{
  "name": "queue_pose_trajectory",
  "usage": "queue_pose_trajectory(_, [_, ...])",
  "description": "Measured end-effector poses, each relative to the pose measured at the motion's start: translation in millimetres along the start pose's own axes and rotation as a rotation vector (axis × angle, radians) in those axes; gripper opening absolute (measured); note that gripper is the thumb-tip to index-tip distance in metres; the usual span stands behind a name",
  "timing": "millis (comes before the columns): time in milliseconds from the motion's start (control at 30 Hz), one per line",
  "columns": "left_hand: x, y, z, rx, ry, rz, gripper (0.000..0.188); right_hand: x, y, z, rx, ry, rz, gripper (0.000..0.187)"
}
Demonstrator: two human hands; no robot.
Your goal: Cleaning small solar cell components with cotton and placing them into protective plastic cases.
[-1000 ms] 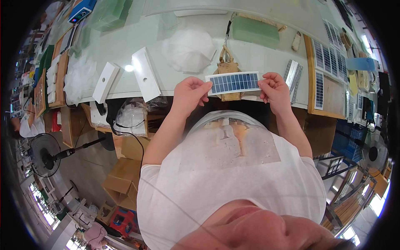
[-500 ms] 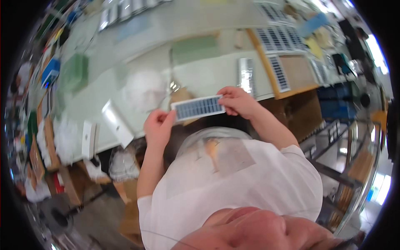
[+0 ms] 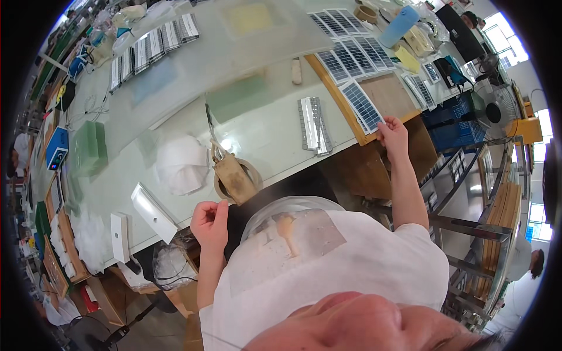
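Note:
My right hand (image 3: 393, 133) reaches out to the right and grips the near end of a small blue solar panel (image 3: 362, 106). The panel lies flat on a wooden board (image 3: 391, 92) at the table's right edge, beside other panels of the same kind (image 3: 346, 59). My left hand (image 3: 209, 220) hovers at the near table edge with its fingers curled and thumb against forefinger. Nothing shows in it. It is closest to a brown tape roll with a tool standing in it (image 3: 234, 176).
A stack of silvery panels (image 3: 314, 124) lies between my hands. A white pad (image 3: 180, 164) and two white flat pieces (image 3: 153, 211) rest at the left. A fan (image 3: 490, 111) and blue crate (image 3: 449, 119) stand beyond the board. Another person (image 3: 527, 275) stands at lower right.
Both hands held the panel in front of my chest. Now my left hand has let go and my right hand has carried the panel rightward onto the wooden board.

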State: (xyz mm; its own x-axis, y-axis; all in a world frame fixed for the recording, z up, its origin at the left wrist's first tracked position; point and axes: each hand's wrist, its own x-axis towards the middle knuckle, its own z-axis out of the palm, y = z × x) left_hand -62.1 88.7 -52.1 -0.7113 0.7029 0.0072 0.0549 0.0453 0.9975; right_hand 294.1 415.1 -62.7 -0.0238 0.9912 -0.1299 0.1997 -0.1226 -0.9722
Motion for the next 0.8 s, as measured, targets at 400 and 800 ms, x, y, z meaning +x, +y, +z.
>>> queue_pose_trajectory(400, [-11, 5, -10, 0.018, 0.071, 0.044, 0.016, -22, -57, 85, -0.937, -0.055, -0.469, 0.029])
queue_pose_trajectory(800, [-25, -6, -27, 0.008, 0.114, 0.017, 0.016, -22, -75, 236, -0.829, -0.365, -1.238, 0.036])
